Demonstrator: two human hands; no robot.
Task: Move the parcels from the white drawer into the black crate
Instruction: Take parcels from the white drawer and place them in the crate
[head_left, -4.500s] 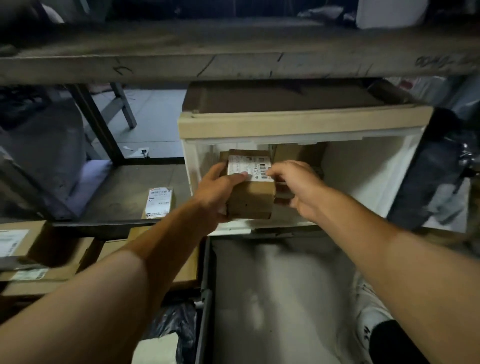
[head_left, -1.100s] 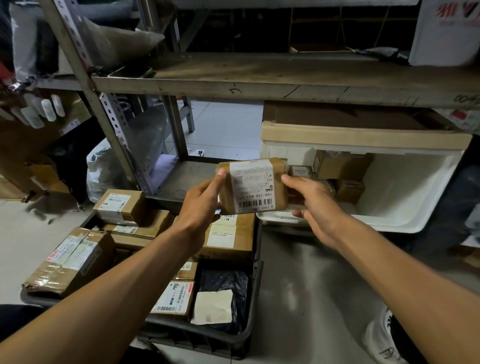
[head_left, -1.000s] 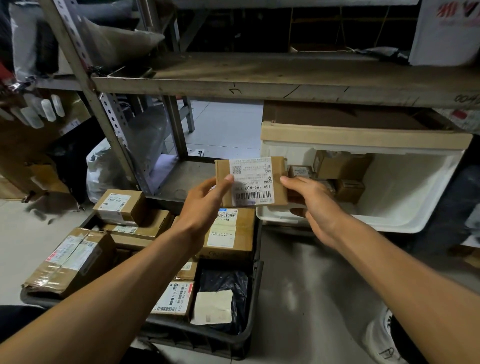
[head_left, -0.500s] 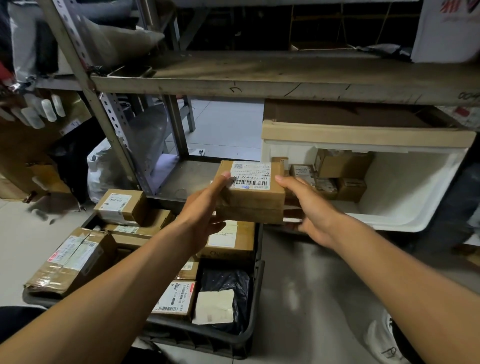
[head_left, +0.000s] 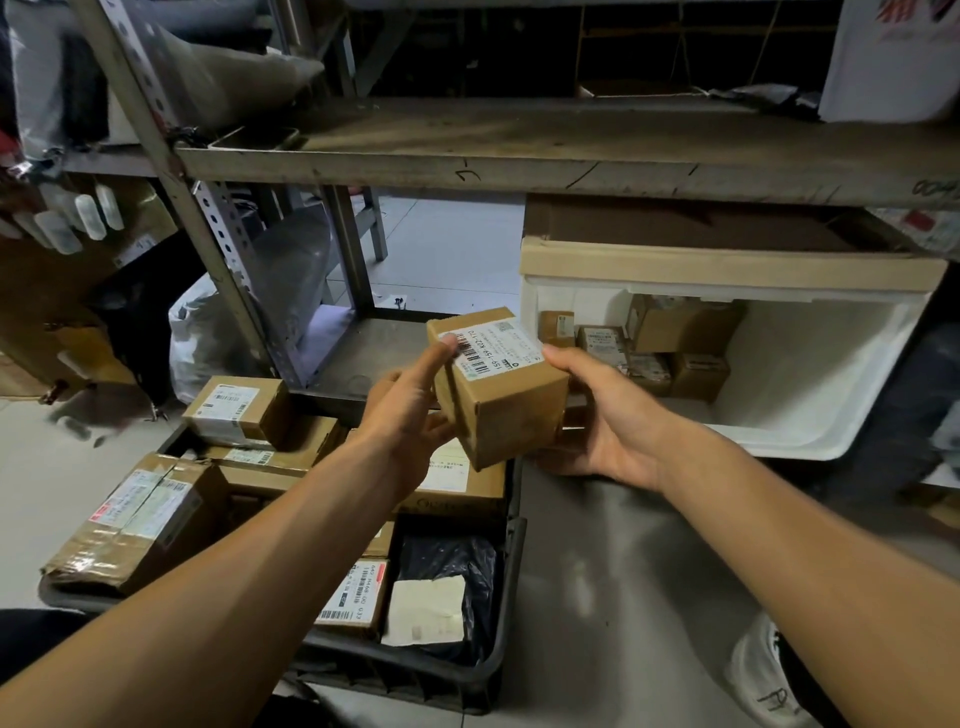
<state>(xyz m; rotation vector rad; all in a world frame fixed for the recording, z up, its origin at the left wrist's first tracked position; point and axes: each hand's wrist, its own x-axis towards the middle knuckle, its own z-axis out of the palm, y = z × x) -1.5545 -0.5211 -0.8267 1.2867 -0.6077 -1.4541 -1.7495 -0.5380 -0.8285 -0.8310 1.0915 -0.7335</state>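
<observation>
A small cardboard parcel (head_left: 498, 387) is held between both hands in mid-air: the left hand (head_left: 410, 410) is pressed to its left face with the thumb laid across the barcode label, and the right hand (head_left: 605, 415) is cupped round its right side and underside. The parcel is tilted, one corner pointing down, and is carried over the far right corner of the black crate (head_left: 457, 670), just left of the white drawer (head_left: 810, 415).

The crate is already seen to be heaped with boxes, some stacked above its rim, and a black bag (head_left: 452, 566) is lying in the near right corner. Several small parcels (head_left: 649, 348) are still left at the back of the drawer, so the task is judged unfinished.

The chief risk is judged to lie in the release. If the parcel is let go while tilted on a corner, it may be tipped off the uneven stack and rolled over the crate's rim onto the floor. A slip may also be caused if one hand is withdrawn before the other is properly closed round the box.
</observation>
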